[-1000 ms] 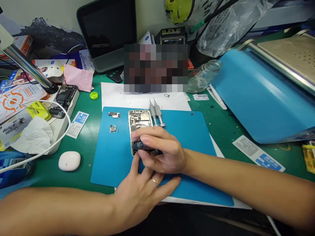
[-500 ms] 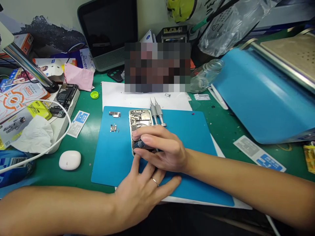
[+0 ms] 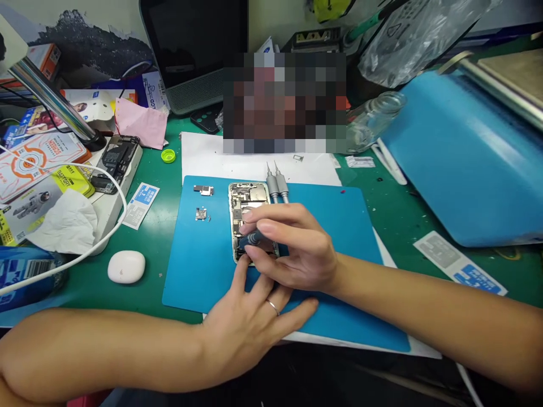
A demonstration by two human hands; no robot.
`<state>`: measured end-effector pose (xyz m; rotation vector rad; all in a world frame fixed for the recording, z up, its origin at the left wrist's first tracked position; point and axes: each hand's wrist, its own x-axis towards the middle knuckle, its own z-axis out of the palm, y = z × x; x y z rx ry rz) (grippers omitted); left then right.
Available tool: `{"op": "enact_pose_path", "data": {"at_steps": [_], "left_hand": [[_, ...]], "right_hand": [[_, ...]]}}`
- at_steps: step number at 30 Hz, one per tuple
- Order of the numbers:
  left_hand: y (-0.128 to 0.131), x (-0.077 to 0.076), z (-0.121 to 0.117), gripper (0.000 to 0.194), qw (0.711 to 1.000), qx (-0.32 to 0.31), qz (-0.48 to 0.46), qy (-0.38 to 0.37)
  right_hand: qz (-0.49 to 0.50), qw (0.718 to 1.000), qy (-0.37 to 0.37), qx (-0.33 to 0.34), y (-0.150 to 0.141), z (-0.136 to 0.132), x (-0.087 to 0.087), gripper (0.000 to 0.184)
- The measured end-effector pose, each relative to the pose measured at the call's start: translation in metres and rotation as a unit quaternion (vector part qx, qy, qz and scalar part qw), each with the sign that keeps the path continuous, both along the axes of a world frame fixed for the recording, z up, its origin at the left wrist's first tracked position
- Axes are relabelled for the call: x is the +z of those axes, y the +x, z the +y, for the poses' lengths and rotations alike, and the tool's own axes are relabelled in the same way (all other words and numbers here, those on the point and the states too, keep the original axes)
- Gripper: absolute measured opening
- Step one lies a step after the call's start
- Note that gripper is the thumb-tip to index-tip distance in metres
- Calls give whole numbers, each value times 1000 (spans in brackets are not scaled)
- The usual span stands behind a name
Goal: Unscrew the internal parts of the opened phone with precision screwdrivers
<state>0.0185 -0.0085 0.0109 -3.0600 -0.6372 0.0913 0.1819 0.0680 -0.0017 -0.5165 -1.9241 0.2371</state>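
Observation:
An opened phone (image 3: 237,215) with its inner parts bare lies on a blue mat (image 3: 190,271). My right hand (image 3: 303,249) pinches a dark ridged screwdriver (image 3: 253,238) over the phone's lower half; its tip is hard to make out. My left hand (image 3: 254,322), a ring on one finger, is spread low on the mat, its index fingertip at the phone's bottom edge and partly under my right hand. Two grey screwdrivers (image 3: 278,183) lie against the phone's upper right side. Left of it rest a small metal plate (image 3: 204,190) and a small bracket (image 3: 201,214), with tiny screws (image 3: 209,219).
A white earbud case (image 3: 126,267) sits left of the mat. A white cable (image 3: 121,198) loops past boxes and another opened phone (image 3: 116,161). White paper (image 3: 203,150) extends behind the mat, with a glass jar (image 3: 375,121) and blurred area beyond. A blue sheet (image 3: 458,175) curves at right.
The view has shifted, so the scene sits farther right and a bit higher. My right hand has turned slightly, showing more of the screwdriver. My left hand keeps its place at the phone.

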Motion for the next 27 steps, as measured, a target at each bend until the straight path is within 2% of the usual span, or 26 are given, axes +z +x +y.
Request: {"op": "enact_pose_path", "data": {"at_steps": [12,17,21,27], "left_hand": [[1,-3,1,66,1000,2,-10,0],[1,-1,0,67,1000,-3,5,-4],[1,1,1,64,1000,-3,3,-7],[0,0,1,72,1000,-3,6,-8]], "right_hand": [[4,1000,-14,3,-2,1,-4,75],[30,998,-42,24,-3,-1,-6,80],[66,997,-35,28,-3,-2,-6,81],[91,990,-103,20,-5,-3,-5,75]]}}
